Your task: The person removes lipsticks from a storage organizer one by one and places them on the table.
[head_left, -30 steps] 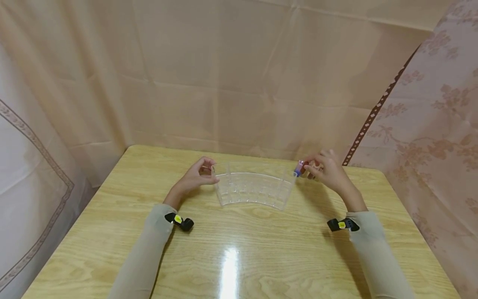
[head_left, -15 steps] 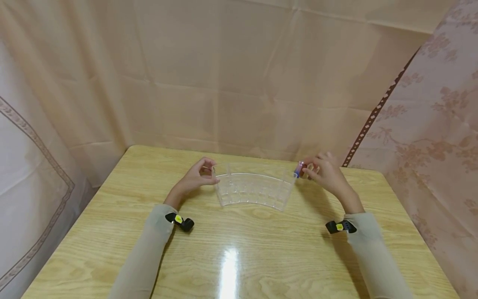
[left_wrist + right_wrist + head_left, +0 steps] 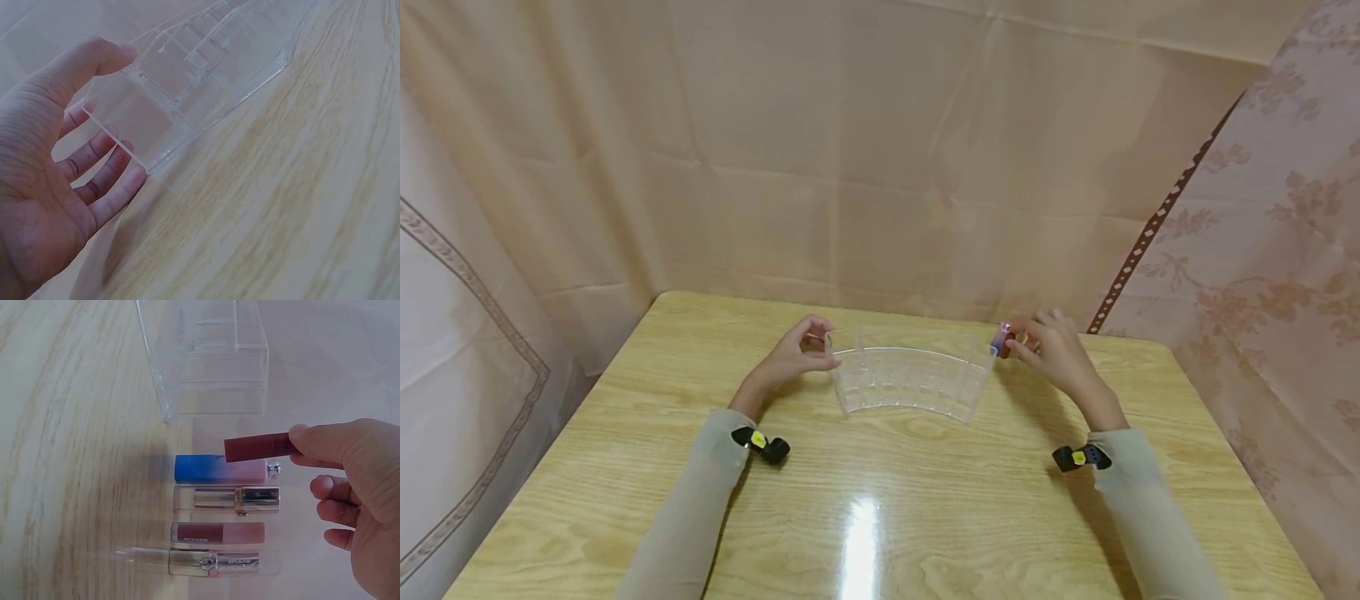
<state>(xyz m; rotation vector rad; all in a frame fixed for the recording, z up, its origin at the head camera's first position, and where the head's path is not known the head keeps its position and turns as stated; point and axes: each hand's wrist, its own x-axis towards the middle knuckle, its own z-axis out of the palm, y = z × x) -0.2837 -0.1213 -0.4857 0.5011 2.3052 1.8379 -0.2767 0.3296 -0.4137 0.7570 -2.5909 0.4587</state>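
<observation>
A clear acrylic cosmetics organizer (image 3: 910,379) with a curved front and several compartments stands on the table. At its left end my left hand (image 3: 797,346) grips the side panel, thumb in front and fingers behind, as the left wrist view shows. My right hand (image 3: 369,469) pinches a dark red lipstick (image 3: 256,449) between thumb and forefinger, beside the organizer's right end. Close to it is a row of lipsticks: a blue-and-pink one (image 3: 200,469), a clear one with a metallic band (image 3: 215,499), a brown-and-pink tube (image 3: 200,533) and a clear-cased one (image 3: 234,562).
The wooden table (image 3: 880,475) stretches toward the person, with a bright light reflection on it. A beige curtain (image 3: 880,167) hangs directly behind the back edge. A patterned cloth (image 3: 1292,275) hangs to the right. Each wrist wears a small black camera.
My right hand, with the dark red lipstick, has shifted slightly left and down toward the blue-and-pink lipstick. The left hand and the organizer have stayed in place.
</observation>
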